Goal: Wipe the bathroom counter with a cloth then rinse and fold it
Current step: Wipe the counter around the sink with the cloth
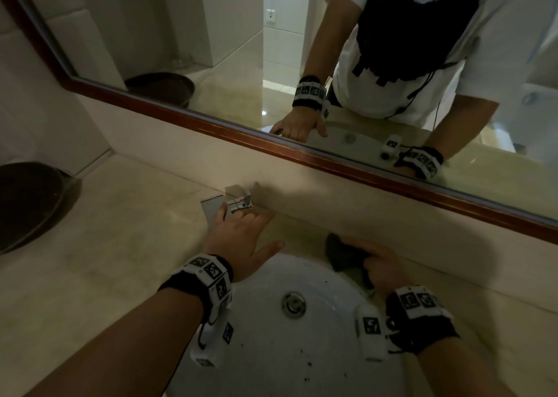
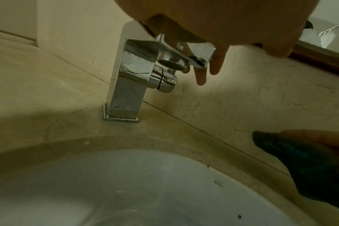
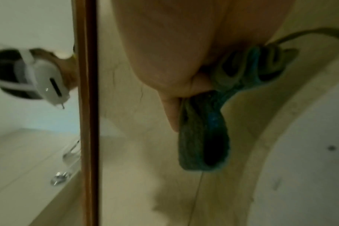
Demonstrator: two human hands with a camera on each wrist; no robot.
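A dark blue-green cloth (image 1: pixel 341 256) lies bunched on the beige counter (image 1: pixel 120 245), at the sink's far right rim. My right hand (image 1: pixel 382 265) grips it, fingers curled over the folds. In the right wrist view the cloth (image 3: pixel 203 134) hangs out from under the right hand (image 3: pixel 174 61), close to the backsplash. My left hand (image 1: pixel 241 230) reaches over the chrome faucet (image 1: pixel 238 204) behind the sink. Its fingers (image 2: pixel 201 76) stretch straight over the faucet (image 2: pixel 130 79) and its lever (image 2: pixel 176 55). No water runs from the spout.
The white round sink (image 1: pixel 265 345), with a drain (image 1: pixel 293 303) and dark specks, sits in front of me. A wood-framed mirror (image 1: pixel 271 143) runs along the backsplash. A dark bowl (image 1: pixel 27 203) stands on the counter at far left.
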